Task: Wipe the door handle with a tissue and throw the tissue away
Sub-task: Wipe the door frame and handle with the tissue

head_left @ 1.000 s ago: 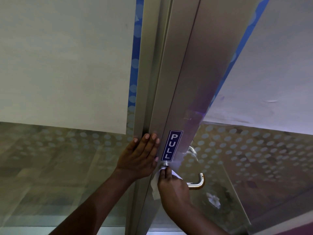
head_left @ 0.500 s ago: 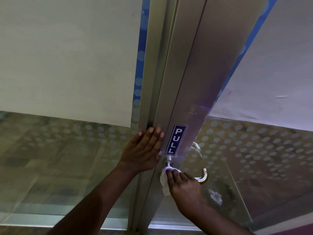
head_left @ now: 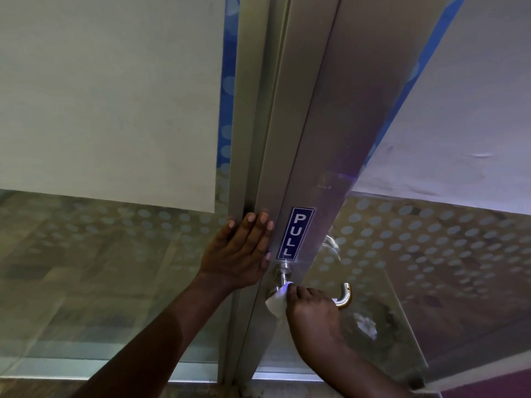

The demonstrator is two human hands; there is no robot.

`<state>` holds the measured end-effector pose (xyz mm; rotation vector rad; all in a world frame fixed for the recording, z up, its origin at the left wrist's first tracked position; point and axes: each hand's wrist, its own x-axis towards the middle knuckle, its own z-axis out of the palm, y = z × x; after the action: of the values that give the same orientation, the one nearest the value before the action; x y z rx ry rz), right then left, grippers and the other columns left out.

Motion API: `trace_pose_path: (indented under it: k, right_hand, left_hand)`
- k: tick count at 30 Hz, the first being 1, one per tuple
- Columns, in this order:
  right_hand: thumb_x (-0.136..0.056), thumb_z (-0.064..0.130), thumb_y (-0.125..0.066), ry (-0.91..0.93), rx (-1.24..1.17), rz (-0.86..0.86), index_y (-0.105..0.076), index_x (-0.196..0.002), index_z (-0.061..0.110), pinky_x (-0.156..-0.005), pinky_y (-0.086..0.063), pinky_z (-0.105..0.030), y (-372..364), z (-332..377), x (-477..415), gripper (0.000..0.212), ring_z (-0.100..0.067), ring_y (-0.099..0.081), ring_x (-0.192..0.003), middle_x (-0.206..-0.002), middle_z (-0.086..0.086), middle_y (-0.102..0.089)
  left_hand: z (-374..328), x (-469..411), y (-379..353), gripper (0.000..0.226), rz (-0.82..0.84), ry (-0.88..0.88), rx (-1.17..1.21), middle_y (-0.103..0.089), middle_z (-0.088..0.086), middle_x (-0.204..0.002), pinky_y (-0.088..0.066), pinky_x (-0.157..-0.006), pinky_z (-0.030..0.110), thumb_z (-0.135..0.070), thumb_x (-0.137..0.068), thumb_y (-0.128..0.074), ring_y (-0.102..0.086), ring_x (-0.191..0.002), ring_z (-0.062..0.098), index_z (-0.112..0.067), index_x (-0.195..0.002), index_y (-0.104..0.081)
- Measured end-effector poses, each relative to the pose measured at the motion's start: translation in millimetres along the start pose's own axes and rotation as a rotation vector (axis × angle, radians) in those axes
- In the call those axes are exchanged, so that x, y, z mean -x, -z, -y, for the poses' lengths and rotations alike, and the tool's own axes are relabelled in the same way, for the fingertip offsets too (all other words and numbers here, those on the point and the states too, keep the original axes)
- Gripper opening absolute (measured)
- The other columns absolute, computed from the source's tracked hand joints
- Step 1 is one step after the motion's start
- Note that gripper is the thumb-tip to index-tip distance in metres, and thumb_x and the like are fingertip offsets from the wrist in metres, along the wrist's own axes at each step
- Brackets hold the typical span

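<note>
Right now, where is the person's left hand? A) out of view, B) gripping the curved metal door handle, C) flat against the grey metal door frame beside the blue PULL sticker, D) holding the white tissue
C: the left hand lies flat on the grey metal door frame beside the blue PULL sticker, while the right hand presses the white tissue to the curved metal door handle.

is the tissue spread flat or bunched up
Bunched up: the tissue is crumpled in the right hand against the door handle.
</note>
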<state>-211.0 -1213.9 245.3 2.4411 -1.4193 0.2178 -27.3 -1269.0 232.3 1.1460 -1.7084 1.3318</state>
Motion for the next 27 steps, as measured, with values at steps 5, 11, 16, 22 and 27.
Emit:
trace_pose_path:
  k: [5, 11, 16, 22, 27]
  right_hand:
    - [-0.061, 0.015, -0.069, -0.177, 0.01, 0.08, -0.057, -0.043, 0.014, -0.036, -0.041, -0.019, 7, 29, -21, 0.021, -0.018, -0.05, -0.026, -0.033, 0.0, -0.051]
    - [-0.073, 0.001, -0.037, -0.121, 0.08, -0.006, -0.071, -0.072, 0.004, -0.046, -0.046, -0.026, -11, 22, -6, 0.034, -0.022, -0.057, -0.042, -0.052, -0.006, -0.061]
    - [-0.06, 0.008, -0.073, 0.095, 0.078, -0.087, -0.074, -0.088, 0.001, -0.049, -0.047, -0.026, -20, -7, 3, 0.029, -0.022, -0.059, -0.047, -0.058, -0.006, -0.064]
    - [-0.05, 0.028, -0.078, 0.303, -0.035, -0.063, -0.071, -0.075, 0.01, -0.05, -0.045, -0.024, -15, -48, 11, 0.032, -0.02, -0.057, -0.047, -0.056, -0.002, -0.062]
    - [-0.046, 0.021, -0.081, 0.386, -0.123, -0.03, -0.071, -0.077, 0.013, -0.05, -0.046, -0.022, -12, -70, 9, 0.033, -0.019, -0.057, -0.048, -0.056, 0.002, -0.061]
  left_hand:
    - [-1, 0, 0, 0.068, -0.031, 0.002, 0.002, -0.009, 0.016, -0.164, -0.006, -0.124, 0.045, -0.034, -0.095, -0.037, -0.009, -0.152, 0.029, -0.001, -0.152, -0.022]
    - [1, 4, -3, 0.071, -0.016, -0.015, -0.033, -0.009, 0.017, -0.164, -0.005, -0.124, 0.046, -0.035, -0.094, -0.04, -0.009, -0.152, 0.03, 0.0, -0.153, -0.02]
    - [1, 6, -4, 0.072, -0.013, -0.012, -0.044, -0.011, 0.017, -0.164, -0.005, -0.124, 0.046, -0.036, -0.093, -0.04, -0.01, -0.152, 0.03, -0.001, -0.153, -0.022]
    - [0, 2, -2, 0.071, -0.017, -0.011, -0.046, -0.009, 0.017, -0.164, -0.006, -0.124, 0.045, -0.036, -0.093, -0.038, -0.009, -0.152, 0.029, -0.001, -0.153, -0.02]
    - [1, 3, -2, 0.075, -0.013, -0.008, -0.059, -0.01, 0.017, -0.164, -0.006, -0.124, 0.045, -0.042, -0.092, -0.038, -0.01, -0.152, 0.029, -0.002, -0.153, -0.021]
